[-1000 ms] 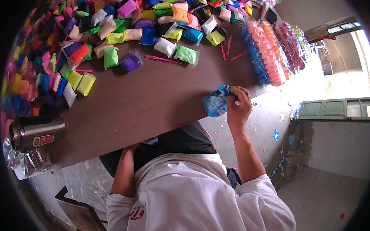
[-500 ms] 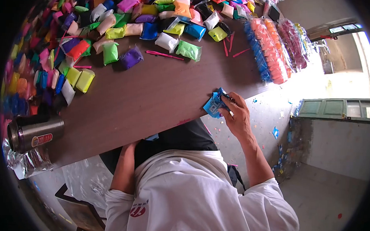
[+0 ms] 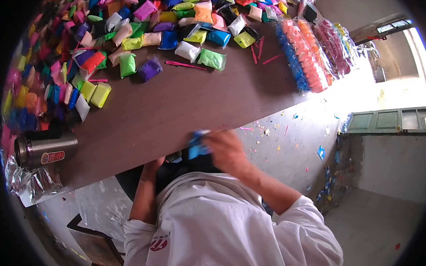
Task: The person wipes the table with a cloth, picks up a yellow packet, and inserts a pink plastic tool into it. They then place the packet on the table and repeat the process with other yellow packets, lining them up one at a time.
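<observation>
One blue packet (image 3: 197, 143) is in hand at frame centre, at the near edge of the table (image 3: 176, 108). Right hand (image 3: 226, 150) is closed around it; blurred, so exact finger placement cannot be read. The packet sits at the table edge, just above the person's lap.

Left hand: not visible. Only the left forearm (image 3: 144, 191) shows, running down under the table edge at lower centre-left; whether that hand is open or holding anything cannot be told.

Judged progress: early. Many small coloured bags (image 3: 108, 40) lie loose across the upper left and top of the table, unsorted by colour. Several pink sticks (image 3: 185, 65) lie among them, top centre. Only a single packet is being handled, so most of the loose stock looks untouched.

Done, as far as visible: bundled rows (image 3: 309, 52) in clear wrap, blue, orange and pink, lie at upper right on the far end of the table. These read as finished or pre-packed stock; which, cannot be told.

Other: steel flask (image 3: 46, 149) lying on its side at left, on crinkled clear film. Scraps on the floor (image 3: 297, 136) at right.
</observation>
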